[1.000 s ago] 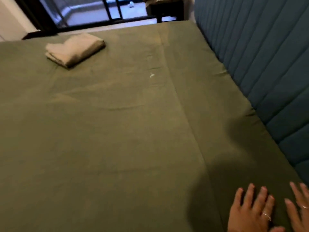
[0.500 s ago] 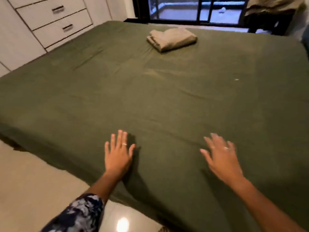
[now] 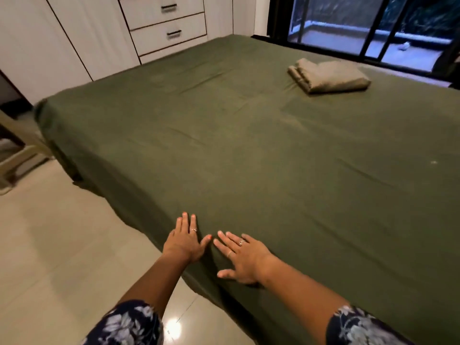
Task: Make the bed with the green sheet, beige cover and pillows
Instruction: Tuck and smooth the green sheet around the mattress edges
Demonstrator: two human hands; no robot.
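Both hands, left hand & right hand, flat open on green sheet; no readable text.

A wide green sheet lies flat across the bed in front of me, open and smooth except for one folded beige cover resting near the far right corner by the dark window frame. My hands, left hand and right hand, lie flat and spread at the near edge, almost touching each other. To my left the tiled floor is open, bounded by white drawers beyond the bed's far side.
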